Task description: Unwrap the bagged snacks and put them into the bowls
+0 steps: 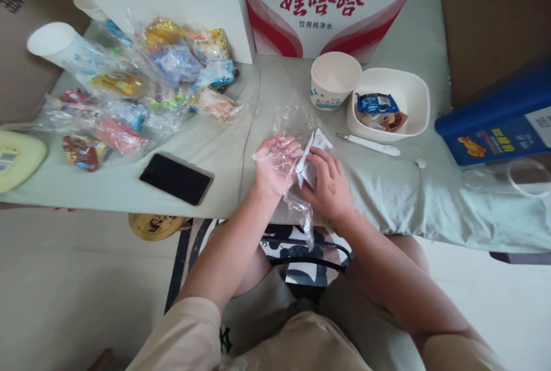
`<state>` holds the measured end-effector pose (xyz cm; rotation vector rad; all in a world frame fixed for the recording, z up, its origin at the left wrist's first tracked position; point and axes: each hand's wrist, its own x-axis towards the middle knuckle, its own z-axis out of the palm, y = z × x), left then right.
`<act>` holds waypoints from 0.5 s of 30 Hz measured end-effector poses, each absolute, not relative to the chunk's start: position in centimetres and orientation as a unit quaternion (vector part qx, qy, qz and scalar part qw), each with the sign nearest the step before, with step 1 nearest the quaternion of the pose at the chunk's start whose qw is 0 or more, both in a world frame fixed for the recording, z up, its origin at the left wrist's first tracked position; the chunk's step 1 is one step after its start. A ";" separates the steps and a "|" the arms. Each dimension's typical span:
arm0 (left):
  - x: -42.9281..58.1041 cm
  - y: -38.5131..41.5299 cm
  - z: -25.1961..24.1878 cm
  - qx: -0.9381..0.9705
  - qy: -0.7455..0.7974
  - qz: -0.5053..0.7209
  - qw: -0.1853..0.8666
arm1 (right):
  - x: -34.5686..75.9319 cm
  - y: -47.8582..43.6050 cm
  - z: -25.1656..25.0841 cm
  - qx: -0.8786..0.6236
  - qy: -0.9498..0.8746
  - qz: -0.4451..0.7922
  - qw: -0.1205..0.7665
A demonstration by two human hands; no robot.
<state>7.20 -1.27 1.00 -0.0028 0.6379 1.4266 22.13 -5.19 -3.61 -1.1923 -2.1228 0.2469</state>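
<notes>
Near the front edge of the cloth-covered table, my left hand (275, 169) is palm up with curled fingers, gripping a crinkled clear plastic bag (302, 214). The film spreads over the fingers, and its lower end hangs past the table edge. My right hand (330, 184) is closed on a small white printed packet (306, 167), tilted upright right beside the left fingers. Whether the packet is partly inside the bag I cannot tell. To the right lies a white-handled peeler-like tool (372, 145), apart from both hands.
A paper cup (336, 81) stands by a white tub (419, 101) holding a few wrapped snacks. Left are a black phone (176, 178) and several bagged snacks (176, 64). A white carton (327, 9) rises behind. At right sit a blue box (495, 118) and a clear cup (512, 178).
</notes>
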 end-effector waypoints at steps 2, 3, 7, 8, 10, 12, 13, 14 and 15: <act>7.2 -1.4 0.9 0.004 0.287 0.650 0.704 | 21.5 -5.2 -3.8 -0.452 -0.810 0.087 0.363; 7.1 -1.4 0.9 0.007 0.284 0.654 0.702 | 21.3 -5.2 -3.8 -0.445 -0.808 0.083 0.377; 5.9 -1.4 1.1 0.009 0.292 0.644 0.707 | 21.4 -4.8 -3.7 -0.468 -0.768 0.085 0.429; 5.7 -1.4 1.2 0.009 0.300 0.636 0.711 | 21.5 -4.6 -3.6 -0.482 -0.754 0.090 0.437; 5.4 -1.5 1.3 0.019 0.313 0.609 0.729 | 21.6 -4.4 -3.6 -0.495 -0.741 0.106 0.440; 5.6 -1.6 1.5 0.046 0.314 0.569 0.758 | 21.5 -4.2 -3.6 -0.493 -0.741 0.128 0.437; 5.7 -1.6 1.6 0.062 0.312 0.549 0.772 | 21.5 -4.1 -3.7 -0.490 -0.742 0.139 0.437; 5.9 -1.6 1.6 0.076 0.310 0.533 0.784 | 21.5 -4.0 -3.7 -0.487 -0.738 0.148 0.442; 6.0 -1.5 1.7 0.086 0.309 0.524 0.789 | 21.5 -3.9 -3.7 -0.488 -0.729 0.156 0.454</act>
